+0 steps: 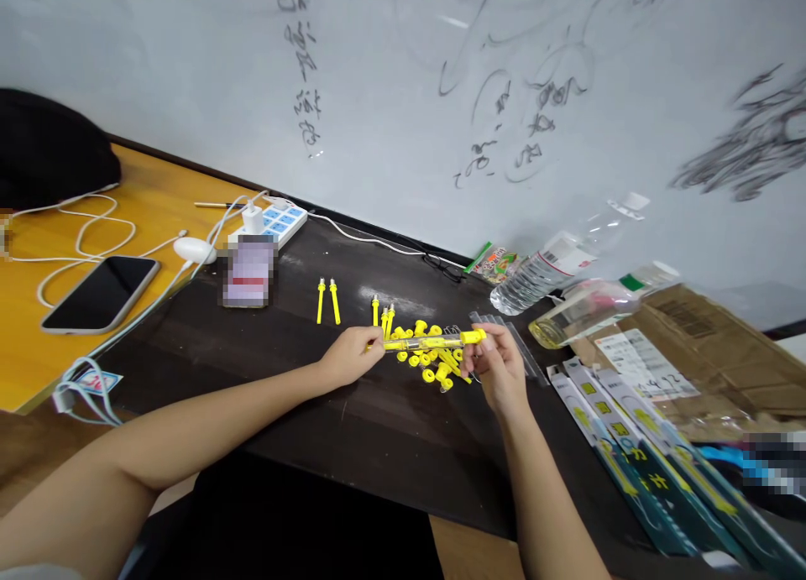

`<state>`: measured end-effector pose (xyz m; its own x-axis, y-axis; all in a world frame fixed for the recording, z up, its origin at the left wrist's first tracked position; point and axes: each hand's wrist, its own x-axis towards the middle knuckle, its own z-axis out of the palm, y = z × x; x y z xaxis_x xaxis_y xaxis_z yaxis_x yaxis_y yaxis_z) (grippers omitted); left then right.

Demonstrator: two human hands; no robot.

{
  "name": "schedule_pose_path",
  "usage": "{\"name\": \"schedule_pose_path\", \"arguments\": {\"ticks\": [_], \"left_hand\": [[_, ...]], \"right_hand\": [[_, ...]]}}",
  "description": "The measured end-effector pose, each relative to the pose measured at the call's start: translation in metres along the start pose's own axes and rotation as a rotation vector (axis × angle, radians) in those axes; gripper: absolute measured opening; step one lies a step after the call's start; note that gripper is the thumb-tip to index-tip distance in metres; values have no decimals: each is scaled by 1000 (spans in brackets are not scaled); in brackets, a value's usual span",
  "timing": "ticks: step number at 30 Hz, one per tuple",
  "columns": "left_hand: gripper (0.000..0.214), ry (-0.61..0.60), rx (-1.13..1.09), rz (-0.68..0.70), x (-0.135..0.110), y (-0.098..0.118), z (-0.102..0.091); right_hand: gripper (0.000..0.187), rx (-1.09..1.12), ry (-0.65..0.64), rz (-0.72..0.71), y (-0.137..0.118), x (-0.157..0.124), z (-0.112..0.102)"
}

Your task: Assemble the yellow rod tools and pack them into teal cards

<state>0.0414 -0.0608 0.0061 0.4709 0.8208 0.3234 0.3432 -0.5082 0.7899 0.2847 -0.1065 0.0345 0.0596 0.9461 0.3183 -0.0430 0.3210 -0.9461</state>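
Note:
My left hand (353,355) is closed around the left end of a clear-tubed spring scale (434,342) with yellow parts inside. At its other end, my right hand (502,370) pinches the yellow cap (472,337). The tube lies nearly level between both hands, just above a pile of small yellow caps (429,375) and metal hooks. Two yellow rods (335,303) with metal tips stand apart on the dark table to the left; several more yellow rods (376,311) are close to my left hand. Clear empty tubes (529,353) lie beyond my right hand.
Packaged spring scales (630,454) and a cardboard box (724,353) sit at the right. A water bottle (535,274) and a second bottle (585,311) lean near the whiteboard (390,85). Two phones (104,295), a power strip (283,223) and white cables occupy the left.

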Motion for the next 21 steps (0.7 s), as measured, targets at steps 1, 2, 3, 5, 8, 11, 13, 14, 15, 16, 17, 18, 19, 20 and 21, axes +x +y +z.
{"name": "schedule_pose_path", "arguments": {"ticks": [1,2,3,5,8,11,13,14,15,16,17,18,19,20,21], "left_hand": [[20,4,27,13,0,1,-1],[20,11,57,26,0,1,-3],[19,16,89,42,1,2,-5],[17,28,165,75,2,3,-10],[16,44,280,111,3,4,-19],[14,60,348,129,3,5,-25],[13,65,360,132,3,5,-26],[12,67,358,133,3,5,-25],[12,71,353,134,3,6,-25],[12,75,345,134,3,6,-24],[12,81,337,131,4,6,-24],[12,92,330,119,4,6,-24],[12,107,326,99,4,5,-24],[13,122,326,73,4,5,-23],[13,138,328,48,5,5,-23]], "right_hand": [[20,1,2,3,0,0,0],[20,1,7,5,0,0,0],[20,1,16,5,-1,1,0],[21,-5,54,9,0,2,0],[20,-22,117,41,3,4,-1],[20,-32,101,101,8,5,-1],[22,-39,57,136,12,4,0],[22,-47,37,148,13,4,1],[22,-57,24,157,14,3,1],[22,-68,20,163,15,3,2],[21,-77,24,163,16,3,2],[20,-84,31,160,16,3,2],[20,-87,37,157,17,2,2],[19,-87,37,157,17,2,2],[19,-85,30,165,17,2,2]]}}
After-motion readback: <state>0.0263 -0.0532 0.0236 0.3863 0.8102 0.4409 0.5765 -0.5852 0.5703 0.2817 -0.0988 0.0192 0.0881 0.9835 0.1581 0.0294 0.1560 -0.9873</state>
